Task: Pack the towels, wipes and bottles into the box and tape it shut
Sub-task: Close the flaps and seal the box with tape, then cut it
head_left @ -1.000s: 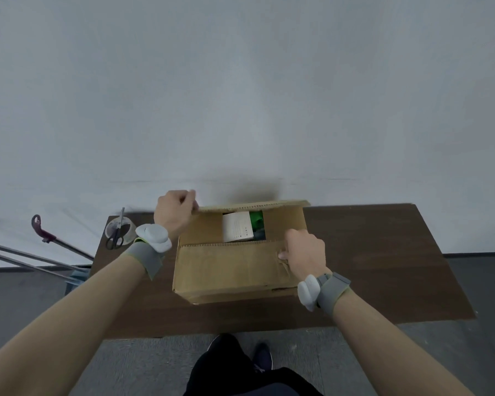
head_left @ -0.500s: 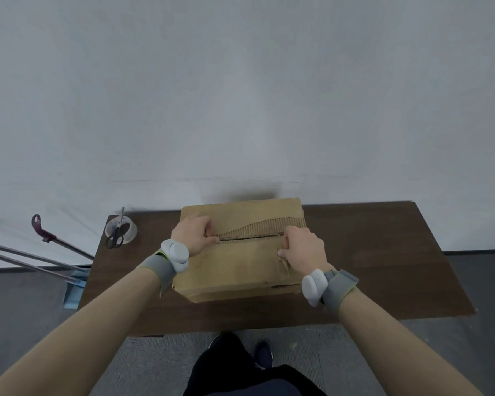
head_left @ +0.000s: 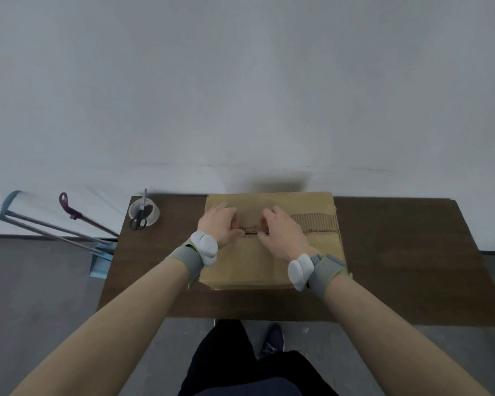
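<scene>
Cardboard box [head_left: 255, 267] sits closed on a brown table [head_left: 397, 252], left hand [head_left: 219, 224] and right hand [head_left: 280, 234] pressing its flaps beside the centre seam, fingers loosely bent, gripping nothing.

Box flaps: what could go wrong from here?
1. The left hand and right hand press the flaps of the box. The tape roll and scissors sit at the table's far left corner, so reaching for them may let a flap spring up.
2. The far flap's edge at the seam is ragged, with exposed corrugation, so tape may bond poorly there.
</scene>
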`<action>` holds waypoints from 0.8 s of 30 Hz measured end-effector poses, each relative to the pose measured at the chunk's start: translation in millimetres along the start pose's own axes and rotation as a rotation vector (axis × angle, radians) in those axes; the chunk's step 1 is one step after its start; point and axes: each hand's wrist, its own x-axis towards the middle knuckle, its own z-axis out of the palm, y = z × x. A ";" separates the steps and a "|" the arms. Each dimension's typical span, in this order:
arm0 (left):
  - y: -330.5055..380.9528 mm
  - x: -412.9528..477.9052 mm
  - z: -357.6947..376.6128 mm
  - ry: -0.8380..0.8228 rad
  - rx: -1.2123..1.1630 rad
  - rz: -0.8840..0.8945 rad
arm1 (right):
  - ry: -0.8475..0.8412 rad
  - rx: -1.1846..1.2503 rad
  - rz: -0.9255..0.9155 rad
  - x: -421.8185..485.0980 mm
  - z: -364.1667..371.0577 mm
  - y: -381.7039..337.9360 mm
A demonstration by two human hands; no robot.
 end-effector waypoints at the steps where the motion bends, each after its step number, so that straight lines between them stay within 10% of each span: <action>1: -10.1 4.7 -2.9 -0.015 -0.020 -0.009 | 0.012 -0.009 0.002 13.4 6.2 -8.8; 14: -62.2 22.9 -17.7 -0.011 -0.473 0.055 | 0.371 -0.202 0.160 54.4 55.4 -27.4; 18: -124.8 23.7 -12.8 0.311 -0.557 -0.267 | 0.355 -0.183 0.215 59.2 59.9 -26.7; 24: -227.6 38.7 6.1 0.293 -0.255 -0.706 | 0.380 -0.216 0.227 60.1 66.9 -21.9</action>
